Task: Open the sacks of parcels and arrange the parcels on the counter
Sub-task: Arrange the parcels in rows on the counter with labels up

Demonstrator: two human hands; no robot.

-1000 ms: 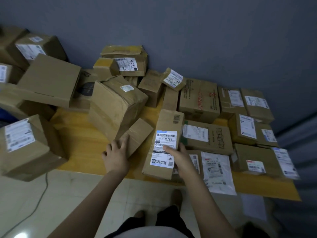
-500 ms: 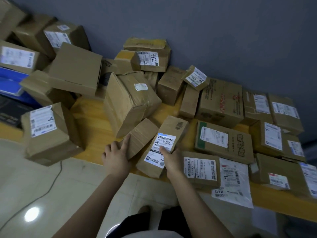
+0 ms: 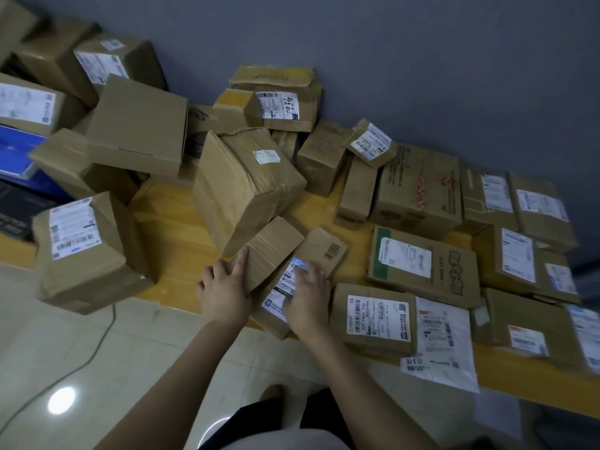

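Note:
Many brown cardboard parcels cover the yellow wooden counter [image 3: 168, 228]. My left hand [image 3: 224, 287] rests with straight fingers on the near end of a small plain box [image 3: 269, 248] that leans against a large taped box [image 3: 243, 186]. My right hand [image 3: 306, 295] lies flat, fingers spread, on the white label of a long narrow parcel [image 3: 321, 251] at the counter's front edge. That hand is blurred. To the right, labelled parcels lie flat in rows, among them a box [image 3: 376, 319] and a white mailer bag [image 3: 444, 339].
A labelled box [image 3: 84, 251] overhangs the counter's left front edge. More boxes are stacked at the back left near a blue carton [image 3: 16, 151]. A grey wall stands behind. A cable [image 3: 97, 339] runs over the tiled floor below.
My right hand has slid up onto the long parcel's label, and that parcel has turned to lie alongside the small plain box. The view has shifted left. My left hand stays in place.

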